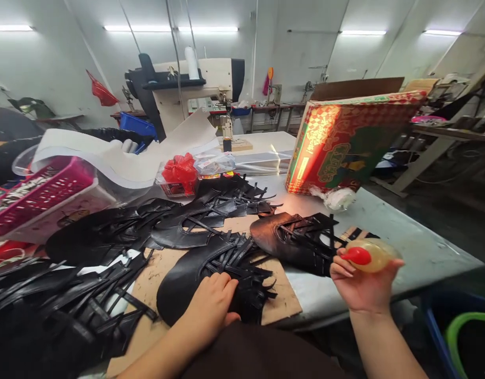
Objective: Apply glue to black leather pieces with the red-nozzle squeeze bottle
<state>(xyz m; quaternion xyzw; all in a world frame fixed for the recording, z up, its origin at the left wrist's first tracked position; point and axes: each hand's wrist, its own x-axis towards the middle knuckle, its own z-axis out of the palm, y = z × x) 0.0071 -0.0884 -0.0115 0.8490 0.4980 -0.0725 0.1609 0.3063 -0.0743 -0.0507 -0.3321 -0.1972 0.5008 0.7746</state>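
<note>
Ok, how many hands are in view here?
2, both the person's own. The left hand presses on a black woven leather piece lying on cardboard. The right hand holds a red-capped squeeze bottle over the table edge. No other hands show.

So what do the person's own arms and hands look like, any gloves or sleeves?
No gloves: the left hand and right hand are both bare. No sleeves show either; both forearms are uncovered up to the picture's edge. No rings, watch or bracelets can be seen, and the fingernails look short and plain.
</note>
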